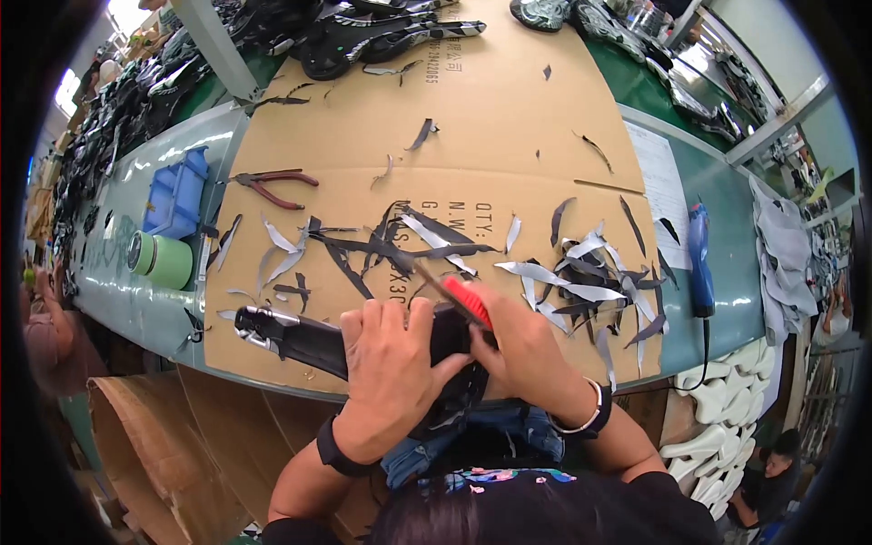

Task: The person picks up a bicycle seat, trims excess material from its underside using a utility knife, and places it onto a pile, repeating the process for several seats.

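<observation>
A black bicycle saddle point(304, 343) with a silver-trimmed end lies across the near edge of the cardboard, its other end under my hands. My left hand point(391, 363) is closed over its middle, fingers on top and thumb towards my right hand. In my closed right hand point(522, 350) is a red-handled knife point(467, 300), its thin blade pointing up and to the left, away from me. The right thumb is close to the saddle; whether the blade touches it cannot be seen. Black and grey trimmed strips point(581, 277) lie scattered beyond both hands.
Red-handled pliers point(274, 188), a blue bin point(177, 195) and a green cup point(161, 260) are at the left. A corded blue power tool point(699, 259) lies at the right. More saddles point(363, 41) are piled at the far side; white saddle shells point(718, 418) stand low right.
</observation>
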Available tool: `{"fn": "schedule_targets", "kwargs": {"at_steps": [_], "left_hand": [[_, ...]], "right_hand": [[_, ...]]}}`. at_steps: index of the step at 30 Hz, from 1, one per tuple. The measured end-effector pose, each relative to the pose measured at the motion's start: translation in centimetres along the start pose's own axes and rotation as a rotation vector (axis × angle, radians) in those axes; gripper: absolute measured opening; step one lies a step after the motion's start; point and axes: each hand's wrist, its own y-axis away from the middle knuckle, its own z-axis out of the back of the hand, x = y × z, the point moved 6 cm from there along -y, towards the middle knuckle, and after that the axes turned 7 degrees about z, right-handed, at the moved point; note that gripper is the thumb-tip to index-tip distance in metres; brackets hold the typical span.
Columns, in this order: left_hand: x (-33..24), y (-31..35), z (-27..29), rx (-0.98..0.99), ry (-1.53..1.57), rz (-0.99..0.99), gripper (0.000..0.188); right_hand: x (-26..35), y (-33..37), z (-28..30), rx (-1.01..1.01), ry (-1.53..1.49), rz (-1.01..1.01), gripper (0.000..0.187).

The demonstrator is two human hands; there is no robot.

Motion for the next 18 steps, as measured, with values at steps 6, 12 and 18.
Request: {"fn": "schedule_targets", "kwargs": {"at_steps": [6,12,18], "left_hand": [[2.5,0.6,-1.2,-0.193,0.155,0.225,0.056],[-0.7,-2.0,-2.7,-0.098,0.388,-0.115,0.021],[0.0,-2.1,-2.8,-0.155,0.506,-0.031,0.012]], "right_hand": [[-4.3,1.5,2.7,-0.079,-0.144,-0.552,0.047],[-2.2,1.1,1.4,0.063,-0.282,-0.403,0.046],[-3.3,4.7,4.2,0.163,-0.031,-0.248,0.054]]}}
